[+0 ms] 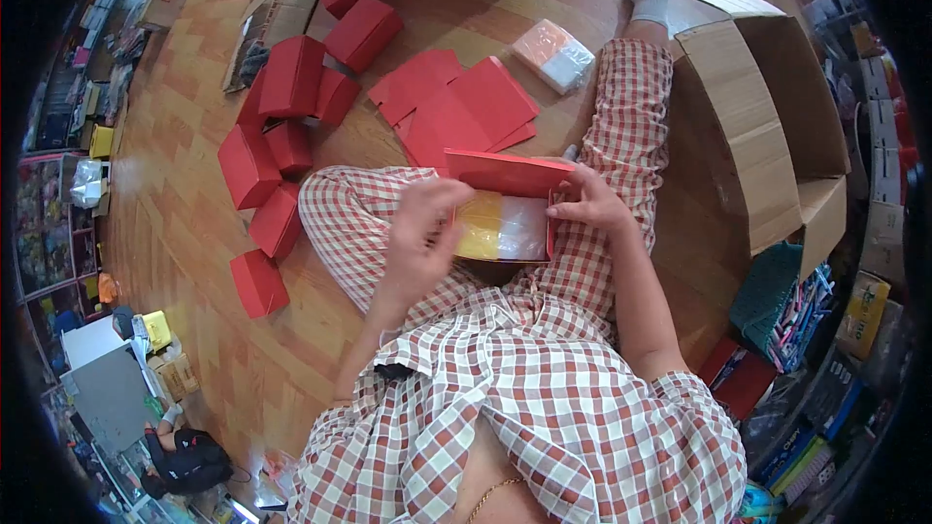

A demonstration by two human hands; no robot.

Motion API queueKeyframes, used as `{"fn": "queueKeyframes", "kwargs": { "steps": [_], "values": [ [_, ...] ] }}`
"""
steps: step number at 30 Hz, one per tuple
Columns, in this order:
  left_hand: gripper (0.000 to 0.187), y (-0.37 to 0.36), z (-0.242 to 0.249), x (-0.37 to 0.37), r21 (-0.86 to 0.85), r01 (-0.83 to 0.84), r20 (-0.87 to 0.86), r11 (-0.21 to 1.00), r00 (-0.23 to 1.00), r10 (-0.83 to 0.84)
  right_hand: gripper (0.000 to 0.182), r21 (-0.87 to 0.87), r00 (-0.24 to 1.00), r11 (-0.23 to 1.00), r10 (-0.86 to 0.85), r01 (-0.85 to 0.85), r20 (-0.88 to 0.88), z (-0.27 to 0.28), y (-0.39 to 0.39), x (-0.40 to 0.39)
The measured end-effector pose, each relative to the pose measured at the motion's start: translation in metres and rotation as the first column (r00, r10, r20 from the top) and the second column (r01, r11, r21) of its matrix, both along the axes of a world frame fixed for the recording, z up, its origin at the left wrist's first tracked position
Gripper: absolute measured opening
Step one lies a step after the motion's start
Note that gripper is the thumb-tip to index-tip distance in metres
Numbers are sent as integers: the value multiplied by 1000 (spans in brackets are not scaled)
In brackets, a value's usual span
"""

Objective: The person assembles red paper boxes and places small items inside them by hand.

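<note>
An opened red box (510, 173) rests in my lap, its lid raised on the far side. Inside lie plastic-wrapped packs, a yellow pack (481, 225) on the left and a white pack (523, 228) on the right. My right hand (592, 202) grips the box's right side, with the thumb at the inner edge and fingers behind the lid. Blurred by motion, my left hand (424, 223) is at the box's left side; its fingers are too smeared to tell whether they touch it. Flat red card pieces (456, 109) lie on the floor just beyond.
Several closed red boxes (292, 76) are scattered on the left. A wrapped orange-and-white pack (553, 55) lies near my right leg. An open cardboard carton (735, 102) stands at the right, above a teal basket (767, 296) of pens. Another person (186, 456) is at lower left.
</note>
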State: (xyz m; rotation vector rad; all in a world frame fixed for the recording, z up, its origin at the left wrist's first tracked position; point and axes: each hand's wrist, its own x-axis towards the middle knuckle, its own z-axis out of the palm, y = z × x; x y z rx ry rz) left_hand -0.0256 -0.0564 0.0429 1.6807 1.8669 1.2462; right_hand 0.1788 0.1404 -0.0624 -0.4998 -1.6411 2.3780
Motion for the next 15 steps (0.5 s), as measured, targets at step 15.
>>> {"fn": "queueKeyframes", "kwargs": {
  "steps": [15],
  "values": [
    [54,16,-99,-23,-185,151,821,971,566,69,50,694,980,715,-184,80,76,19,-21,-3]
  ]
}}
